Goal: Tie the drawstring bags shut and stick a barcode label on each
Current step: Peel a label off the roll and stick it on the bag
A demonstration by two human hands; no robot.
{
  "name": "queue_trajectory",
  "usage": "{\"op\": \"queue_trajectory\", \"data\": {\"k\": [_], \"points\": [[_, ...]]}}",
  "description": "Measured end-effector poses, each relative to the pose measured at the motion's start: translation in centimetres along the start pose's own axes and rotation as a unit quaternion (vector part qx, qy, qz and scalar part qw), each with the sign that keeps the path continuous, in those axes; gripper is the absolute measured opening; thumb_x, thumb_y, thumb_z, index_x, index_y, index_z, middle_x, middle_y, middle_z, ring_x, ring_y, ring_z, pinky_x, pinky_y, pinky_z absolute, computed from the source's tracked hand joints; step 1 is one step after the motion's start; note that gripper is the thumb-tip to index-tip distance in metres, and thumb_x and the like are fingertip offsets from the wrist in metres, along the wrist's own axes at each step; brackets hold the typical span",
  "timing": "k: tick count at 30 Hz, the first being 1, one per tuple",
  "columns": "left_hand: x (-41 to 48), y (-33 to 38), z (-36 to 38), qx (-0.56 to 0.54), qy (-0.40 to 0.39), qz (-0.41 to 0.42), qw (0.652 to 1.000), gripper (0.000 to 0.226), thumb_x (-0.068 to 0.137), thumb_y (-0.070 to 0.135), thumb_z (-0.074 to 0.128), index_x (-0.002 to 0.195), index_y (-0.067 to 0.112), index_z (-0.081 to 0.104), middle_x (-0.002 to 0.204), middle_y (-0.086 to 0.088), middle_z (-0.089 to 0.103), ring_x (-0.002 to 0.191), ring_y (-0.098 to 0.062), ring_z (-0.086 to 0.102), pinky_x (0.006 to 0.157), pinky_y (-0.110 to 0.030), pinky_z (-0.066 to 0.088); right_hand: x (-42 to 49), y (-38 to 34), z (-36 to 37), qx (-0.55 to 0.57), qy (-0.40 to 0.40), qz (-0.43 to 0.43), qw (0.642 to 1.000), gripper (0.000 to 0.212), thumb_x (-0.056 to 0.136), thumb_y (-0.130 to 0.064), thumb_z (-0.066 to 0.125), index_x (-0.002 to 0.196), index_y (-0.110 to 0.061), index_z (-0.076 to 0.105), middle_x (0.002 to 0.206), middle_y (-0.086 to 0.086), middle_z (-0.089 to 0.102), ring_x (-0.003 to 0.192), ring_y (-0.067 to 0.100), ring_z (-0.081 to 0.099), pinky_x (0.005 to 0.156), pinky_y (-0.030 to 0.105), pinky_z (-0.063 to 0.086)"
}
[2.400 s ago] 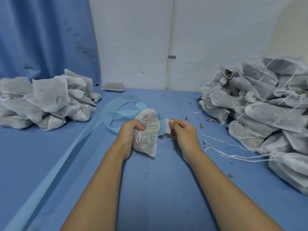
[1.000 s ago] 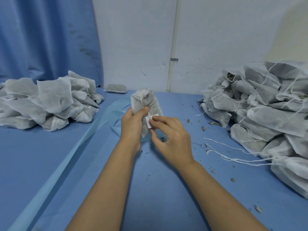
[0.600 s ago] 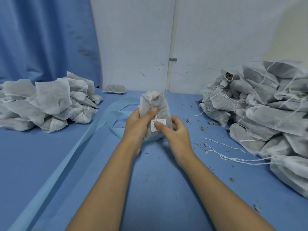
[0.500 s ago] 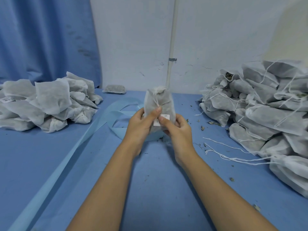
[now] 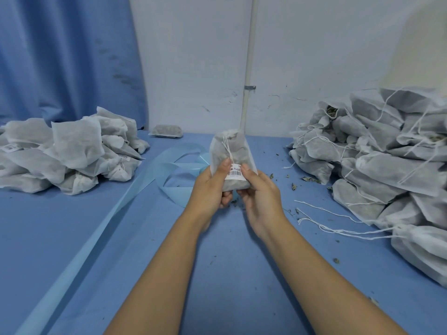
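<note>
Above the blue counter point(image 5: 229, 274) I hold a tied drawstring bag point(image 5: 231, 153) upright, my left hand point(image 5: 211, 189) and right hand point(image 5: 260, 192) both curled round its lower half, thumbs pressing the barcode label point(image 5: 234, 174) on its front.

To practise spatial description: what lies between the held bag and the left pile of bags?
Head view: a looped pale blue strip lies on the table between the bag and the pile.
</note>
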State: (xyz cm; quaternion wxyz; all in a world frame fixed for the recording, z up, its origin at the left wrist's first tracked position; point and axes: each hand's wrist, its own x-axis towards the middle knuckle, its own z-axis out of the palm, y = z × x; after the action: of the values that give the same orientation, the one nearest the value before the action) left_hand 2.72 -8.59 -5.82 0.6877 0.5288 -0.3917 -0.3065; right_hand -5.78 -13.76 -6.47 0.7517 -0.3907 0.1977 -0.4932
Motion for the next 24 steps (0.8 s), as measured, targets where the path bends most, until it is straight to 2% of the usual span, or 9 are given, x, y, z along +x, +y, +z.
{"op": "queue_trajectory", "data": {"k": [10, 14, 15, 16, 17, 18, 19, 21, 24], "points": [[-0.1, 0.2, -1.5, 0.017, -0.055, -0.045, 0.997, 0.028, 0.094, 0.036, 0.054, 0.085, 0.01, 0.058, 0.047, -0.001, 0.047, 0.037, -0.014, 0.039, 0.036, -0.021, 0.031, -0.2, 0.1, -0.2, -0.129, 0.061, -0.064, 0.988, 0.023, 0.094, -0.023, 0.059, 0.076, -0.012, 0.067, 0.069, -0.002, 0.067, 0.064, 0.007, 0.062, 0.057, 0.016, 0.05], [0.3, 0.8, -2.4, -0.073, 0.036, -0.042, 0.996, 0.019, 0.092, 0.024, 0.06, 0.079, 0.011, 0.055, 0.049, 0.003, 0.049, 0.04, -0.01, 0.046, 0.042, -0.019, 0.039, -0.3, 0.1, -0.3, -0.182, 0.07, -0.043, 0.98, 0.025, 0.096, -0.033, 0.053, 0.082, -0.018, 0.067, 0.076, -0.008, 0.066, 0.06, 0.002, 0.059, 0.054, 0.014, 0.049], [0.6, 1.1, -2.8, -0.148, 0.073, -0.02, 0.986, 0.01, 0.092, 0.021, 0.06, 0.088, 0.012, 0.059, 0.058, 0.003, 0.058, 0.049, -0.008, 0.056, 0.051, -0.019, 0.046, -0.3, 0.2, -0.3, -0.191, 0.074, -0.03, 0.978, 0.026, 0.097, -0.035, 0.052, 0.084, -0.018, 0.067, 0.081, -0.009, 0.067, 0.062, 0.004, 0.058, 0.053, 0.014, 0.048], [0.8, 1.6, -3.0, -0.231, 0.102, 0.006, 0.968, 0.019, 0.093, 0.017, 0.059, 0.11, 0.009, 0.059, 0.081, 0.002, 0.067, 0.067, -0.007, 0.065, 0.064, -0.022, 0.052, -0.3, 0.2, -0.3, -0.198, 0.075, -0.02, 0.977, 0.027, 0.097, -0.036, 0.051, 0.086, -0.018, 0.067, 0.085, -0.009, 0.067, 0.064, 0.006, 0.057, 0.052, 0.013, 0.047], [1.0, 1.8, -3.5, -0.302, 0.12, 0.024, 0.945, 0.046, 0.093, 0.013, 0.058, 0.136, 0.005, 0.043, 0.114, -0.001, 0.065, 0.091, -0.008, 0.066, 0.077, -0.027, 0.055, -0.3, 0.3, -0.4, -0.204, 0.076, -0.014, 0.976, 0.027, 0.097, -0.036, 0.05, 0.088, -0.017, 0.067, 0.088, -0.008, 0.066, 0.066, 0.007, 0.057, 0.051, 0.013, 0.047], [1.2, 1.9, -4.1, -0.346, 0.13, 0.033, 0.929, 0.068, 0.093, 0.009, 0.057, 0.149, 0.005, 0.02, 0.142, -0.002, 0.047, 0.111, -0.009, 0.059, 0.086, -0.032, 0.054, -0.3, 0.3, -0.5, -0.208, 0.078, -0.012, 0.975, 0.027, 0.098, -0.035, 0.049, 0.088, -0.016, 0.067, 0.089, -0.008, 0.066, 0.068, 0.008, 0.056, 0.052, 0.013, 0.048], [1.3, 2.0, -4.5, -0.346, 0.133, 0.04, 0.928, 0.079, 0.093, 0.006, 0.056, 0.152, 0.01, 0.004, 0.155, 0.0, 0.027, 0.12, -0.008, 0.051, 0.092, -0.035, 0.052, -0.2, 0.3, -0.6, -0.21, 0.081, -0.011, 0.974, 0.027, 0.098, -0.033, 0.049, 0.089, -0.015, 0.067, 0.09, -0.008, 0.066, 0.069, 0.008, 0.056, 0.053, 0.013, 0.048], [1.1, 2.0, -4.4, -0.279, 0.123, 0.04, 0.952, 0.081, 0.094, 0.003, 0.054, 0.152, 0.018, -0.001, 0.159, 0.005, 0.015, 0.117, -0.005, 0.049, 0.096, -0.034, 0.048, -0.2, 0.2, -0.9, -0.214, 0.087, -0.01, 0.973, 0.024, 0.099, -0.026, 0.048, 0.089, -0.014, 0.066, 0.091, -0.007, 0.067, 0.069, 0.008, 0.056, 0.055, 0.014, 0.048], [0.7, 1.4, -3.2, -0.211, 0.102, 0.022, 0.972, 0.068, 0.095, 0.004, 0.052, 0.151, 0.016, 0.016, 0.151, 0.005, 0.035, 0.12, -0.008, 0.051, 0.092, -0.032, 0.05, 0.0, 0.3, -1.1, -0.207, 0.098, -0.011, 0.973, 0.021, 0.097, -0.015, 0.048, 0.085, -0.017, 0.065, 0.09, -0.005, 0.066, 0.069, 0.009, 0.057, 0.058, 0.015, 0.05]]}}
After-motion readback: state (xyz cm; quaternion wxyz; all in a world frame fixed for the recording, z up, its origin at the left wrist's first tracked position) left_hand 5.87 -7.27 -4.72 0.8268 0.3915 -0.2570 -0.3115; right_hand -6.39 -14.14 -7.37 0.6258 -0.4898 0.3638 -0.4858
